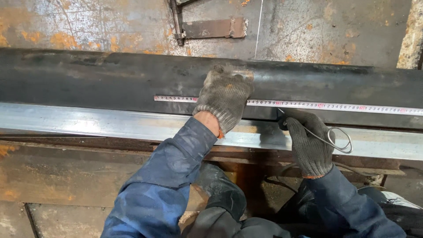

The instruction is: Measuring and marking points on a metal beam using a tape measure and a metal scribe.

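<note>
A long dark steel beam (pixel 110 81) runs across the view, with a shiny lighter flange (pixel 88 121) along its near edge. A white tape measure (pixel 330 106) lies stretched along the beam. My left hand (pixel 224 97), in a grey knit glove, presses flat on the tape and the beam. My right hand (pixel 306 139), in a dark knit glove, grips a thin wire scriber with a looped end (pixel 339 140); its tip touches the beam just below the tape.
Behind the beam lies a rusty steel plate (pixel 66 26) with a threaded rod (pixel 177 22) and a small flat bracket (pixel 216 27). A thin chalk line (pixel 259 26) crosses the plate. My knees and blue sleeves fill the lower middle.
</note>
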